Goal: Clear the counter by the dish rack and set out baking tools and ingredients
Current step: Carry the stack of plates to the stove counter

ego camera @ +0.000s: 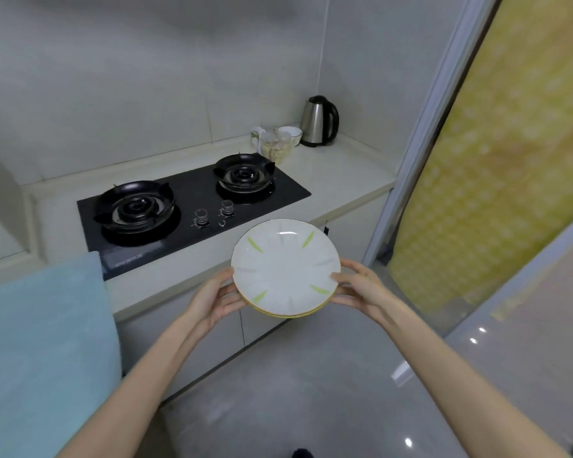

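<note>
Gripping opposite rims of the stacked plates (285,266), the left hand (212,300) and right hand (361,285) hold them above the counter (338,180) edge, beside the stove (192,206).

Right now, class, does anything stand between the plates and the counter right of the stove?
Nothing visible. Left hand and right hand hold the plates just before that counter; kettle and cups stand at its back.

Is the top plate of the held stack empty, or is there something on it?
Empty: the top plate shows only its bare white face with green leaf marks, nothing lying on it.
</note>
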`<state>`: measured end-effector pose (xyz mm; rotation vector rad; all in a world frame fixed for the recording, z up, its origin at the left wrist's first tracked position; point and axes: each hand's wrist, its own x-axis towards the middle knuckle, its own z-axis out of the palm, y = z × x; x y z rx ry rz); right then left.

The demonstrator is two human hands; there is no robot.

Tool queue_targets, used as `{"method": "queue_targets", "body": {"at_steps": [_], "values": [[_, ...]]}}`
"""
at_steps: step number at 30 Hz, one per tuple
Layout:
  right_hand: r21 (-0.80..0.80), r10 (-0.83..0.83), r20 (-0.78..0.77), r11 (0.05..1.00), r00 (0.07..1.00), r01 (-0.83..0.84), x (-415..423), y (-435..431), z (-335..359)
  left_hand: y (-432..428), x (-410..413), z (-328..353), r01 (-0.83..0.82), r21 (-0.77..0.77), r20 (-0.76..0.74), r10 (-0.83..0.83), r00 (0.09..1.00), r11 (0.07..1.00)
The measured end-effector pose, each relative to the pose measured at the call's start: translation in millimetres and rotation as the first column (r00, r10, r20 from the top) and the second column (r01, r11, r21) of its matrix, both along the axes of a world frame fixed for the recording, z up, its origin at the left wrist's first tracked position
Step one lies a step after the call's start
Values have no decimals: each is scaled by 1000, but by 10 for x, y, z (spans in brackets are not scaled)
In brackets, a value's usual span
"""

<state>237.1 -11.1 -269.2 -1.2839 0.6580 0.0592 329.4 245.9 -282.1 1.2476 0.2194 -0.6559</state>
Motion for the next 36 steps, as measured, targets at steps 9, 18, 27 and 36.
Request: {"method": "queue_targets", "body": {"at_steps": [9,18,27,36], "values": [[41,0,6,999,1000,0,1087,-1266,30,-1261,1106,41,-7,21,-14,8,1000,1000],[28,-42,-37,999,998,43,2417,-2330,-233,-2339,2535,-280,47,24,-20,-47,999,999],[33,-47,-114,998,992,51,3929,-3274,-347,-3350,4006,-454,22,46,-109,-17,994,999],[55,115,-182,993,977,-107,5151,-3875,-757,-3849,4770,-743,-121,97,-194,138,971,988]]}}
